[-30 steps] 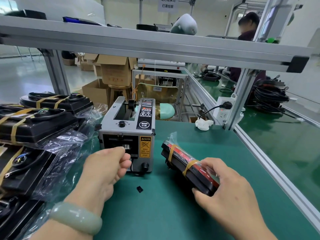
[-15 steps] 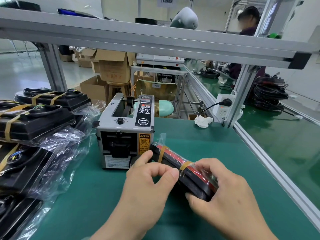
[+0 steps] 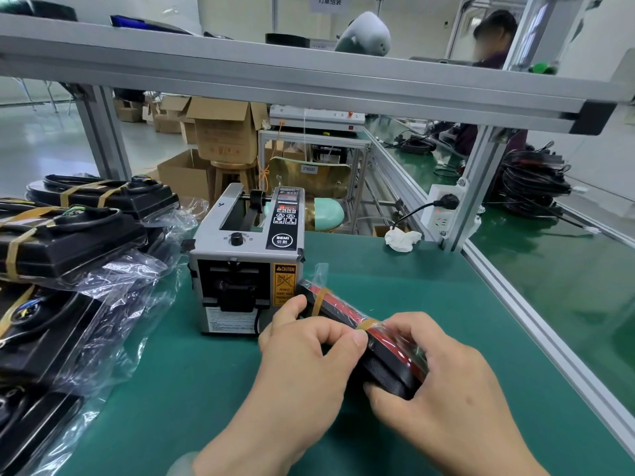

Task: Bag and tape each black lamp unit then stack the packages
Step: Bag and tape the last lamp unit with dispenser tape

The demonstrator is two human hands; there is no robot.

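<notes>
Left hand and right hand clasp the bagged lamp unit.

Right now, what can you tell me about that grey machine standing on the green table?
The grey machine is a boxy metal tape dispenser, upright on the table. Its sloped top has an open slot, a black knob and a black control panel. The front has a dark opening and a yellow caution label. A bagged lamp is held close to the corner under that label.
</notes>
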